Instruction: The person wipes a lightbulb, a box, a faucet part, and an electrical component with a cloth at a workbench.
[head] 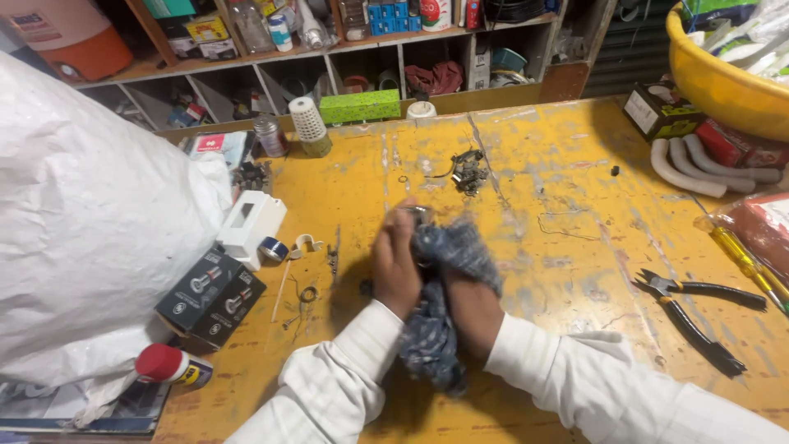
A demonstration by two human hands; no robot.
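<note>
Both my hands meet over the middle of a worn yellow workbench point(542, 164). My left hand point(394, 267) is closed around a small shiny metal part point(420, 214) that peeks out above its fingers. My right hand point(470, 306) grips a blue-grey patterned cloth point(440, 304) which is wrapped over that part and hangs down between my white sleeves. Most of the metal part is hidden by the cloth and fingers.
Black pliers point(694, 308) and a yellow screwdriver point(744, 263) lie at the right. A small dark mechanism point(468, 171) sits beyond my hands. At the left are a big white sack point(90, 222), black boxes point(212, 298), a white box point(249, 222) and a spray can point(173, 366). A yellow basin point(723, 82) stands far right.
</note>
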